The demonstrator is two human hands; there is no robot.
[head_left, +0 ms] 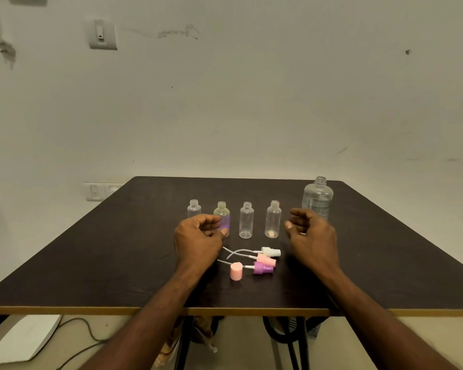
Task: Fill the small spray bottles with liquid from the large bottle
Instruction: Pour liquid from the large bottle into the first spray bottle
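Note:
Several small clear spray bottles stand uncapped in a row on the dark table [91, 257]: one at the left [194, 208], a second [222, 213], a third [246, 220] and a fourth [273, 219]. The large clear bottle [317, 197] stands uncapped at the right. My left hand [198, 237] hovers with loosely curled fingers in front of the two left bottles, holding nothing. My right hand [312, 236] hovers the same way between the fourth bottle and the large bottle. The white [271, 251], pink [266, 259] and purple [263, 267] spray heads lie between my hands.
A pink cap [236, 271] stands near the spray heads. The table's front edge [225, 311] runs below my forearms. A white device [24, 337] and a cable lie on the floor at the left. The wall is close behind the table.

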